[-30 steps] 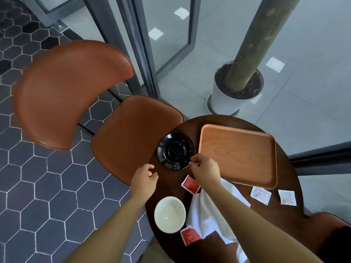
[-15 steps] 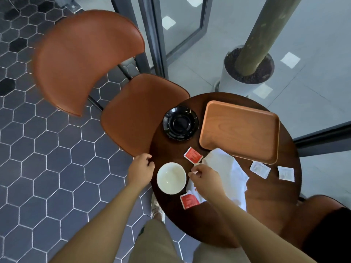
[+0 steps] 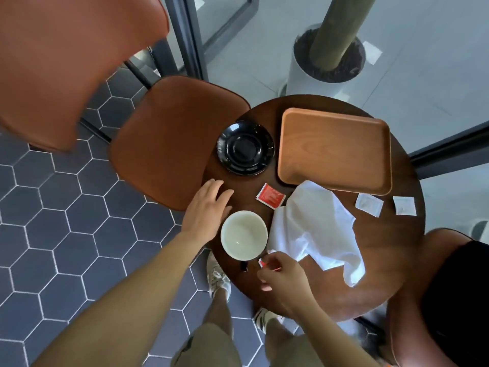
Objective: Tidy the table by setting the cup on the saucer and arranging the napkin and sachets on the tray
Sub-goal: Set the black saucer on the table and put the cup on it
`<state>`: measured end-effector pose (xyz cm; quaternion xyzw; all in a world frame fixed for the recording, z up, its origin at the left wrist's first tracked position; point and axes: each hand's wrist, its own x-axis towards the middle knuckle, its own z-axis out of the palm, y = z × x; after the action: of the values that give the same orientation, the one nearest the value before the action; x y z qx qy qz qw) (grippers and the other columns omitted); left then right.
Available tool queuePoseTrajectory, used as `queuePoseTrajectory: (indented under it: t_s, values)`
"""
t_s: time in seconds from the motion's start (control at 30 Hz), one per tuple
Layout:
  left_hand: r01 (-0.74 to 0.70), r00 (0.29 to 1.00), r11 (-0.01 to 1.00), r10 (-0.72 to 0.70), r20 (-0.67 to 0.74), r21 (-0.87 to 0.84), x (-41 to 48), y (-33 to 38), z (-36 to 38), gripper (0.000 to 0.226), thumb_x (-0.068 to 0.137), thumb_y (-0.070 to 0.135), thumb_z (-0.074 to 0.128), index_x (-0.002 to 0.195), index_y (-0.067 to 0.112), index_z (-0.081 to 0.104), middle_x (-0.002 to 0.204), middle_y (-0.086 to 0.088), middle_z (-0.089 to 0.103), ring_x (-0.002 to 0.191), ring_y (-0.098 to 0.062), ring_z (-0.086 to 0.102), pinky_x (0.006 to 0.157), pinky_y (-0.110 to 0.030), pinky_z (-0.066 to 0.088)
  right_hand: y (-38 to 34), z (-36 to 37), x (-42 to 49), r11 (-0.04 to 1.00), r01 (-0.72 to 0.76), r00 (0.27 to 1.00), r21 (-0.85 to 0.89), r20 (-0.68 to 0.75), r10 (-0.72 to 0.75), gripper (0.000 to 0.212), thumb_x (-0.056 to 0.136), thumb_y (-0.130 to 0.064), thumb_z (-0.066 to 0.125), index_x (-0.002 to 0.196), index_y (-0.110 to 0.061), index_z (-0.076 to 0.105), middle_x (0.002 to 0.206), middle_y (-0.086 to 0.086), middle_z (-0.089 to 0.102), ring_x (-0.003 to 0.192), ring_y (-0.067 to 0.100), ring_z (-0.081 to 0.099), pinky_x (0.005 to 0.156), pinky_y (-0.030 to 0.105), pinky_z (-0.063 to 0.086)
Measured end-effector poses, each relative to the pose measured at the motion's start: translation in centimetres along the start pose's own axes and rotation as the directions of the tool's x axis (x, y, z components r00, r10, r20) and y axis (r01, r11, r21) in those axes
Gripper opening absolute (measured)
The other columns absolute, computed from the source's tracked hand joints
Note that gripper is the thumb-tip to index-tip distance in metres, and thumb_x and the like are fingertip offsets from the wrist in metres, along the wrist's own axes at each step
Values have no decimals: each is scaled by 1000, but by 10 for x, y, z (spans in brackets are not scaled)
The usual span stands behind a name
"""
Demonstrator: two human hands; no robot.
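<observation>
**At the table's (image 3: pixel 375 274) near edge: cup between two hands**

Left hand (image 3: pixel 206 211) lies spread just left of the white cup (image 3: pixel 244 234). The black saucer (image 3: pixel 245 148) sits straight beyond, nothing between. Right hand (image 3: pixel 284 278) pinches a red sachet (image 3: pixel 262 263) by the cup's near rim; the tray (image 3: pixel 334 149) lies beyond the napkin (image 3: pixel 315 226).

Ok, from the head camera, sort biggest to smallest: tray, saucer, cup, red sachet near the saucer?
1. rectangular wooden tray
2. round black saucer
3. round white cup, only slightly smaller, nearer camera, so unsure
4. flat red sachet
</observation>
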<state>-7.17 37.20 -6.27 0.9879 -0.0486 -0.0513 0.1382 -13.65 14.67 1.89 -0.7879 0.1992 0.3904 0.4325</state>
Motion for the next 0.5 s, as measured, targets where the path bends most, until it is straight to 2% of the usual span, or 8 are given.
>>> queuePoseTrajectory:
  t_s: [0.1,0.2,0.27,0.33,0.37,0.5]
  values:
    - [-6,1000,1000,7,-30,19,-3,-5,19,39,100,28,54,134,7,55,142,-23,47,139,-41,39,110,-52,42,11,16,4,999,51,999,-6,9,-51,27,62,-41,79,77,-24,64,76,-4,70,72,14,70,75,34,58]
    - [-17,997,1000,18,-75,12,-5,-8,31,42,102,34,48,134,8,52,144,-23,44,140,-42,35,113,-52,36,17,28,10,996,88,995,-22,-43,-89,33,64,-47,82,77,-24,64,76,-4,69,71,9,67,71,29,56]
    - [10,995,1000,-11,-101,-3,-5,-6,37,41,102,35,46,133,9,50,144,-22,43,141,-41,33,113,-53,34,20,32,14,995,102,991,-22,-85,-103,26,69,-43,82,74,-25,64,76,-10,70,70,7,67,68,24,54]
    - [31,992,999,-34,-123,-26,-5,-3,42,40,102,33,46,133,9,49,145,-22,43,142,-40,32,115,-54,33,23,33,18,989,140,983,-45,-116,-144,21,74,-37,81,69,-27,64,78,-23,67,73,0,64,61,11,46]
    - [32,991,999,-36,-131,-32,-5,-3,44,39,101,33,46,133,10,49,145,-22,43,142,-39,32,116,-54,31,24,33,18,983,169,976,-67,-126,-177,20,75,-35,80,65,-28,64,79,-28,65,75,-2,63,60,9,44]
    - [36,988,999,-39,-149,-25,-4,-6,49,39,102,36,42,133,12,48,147,-19,42,143,-37,31,117,-52,30,25,35,19,948,287,944,-135,-131,-304,18,79,-26,75,63,-23,70,78,-20,65,76,4,60,62,12,42]
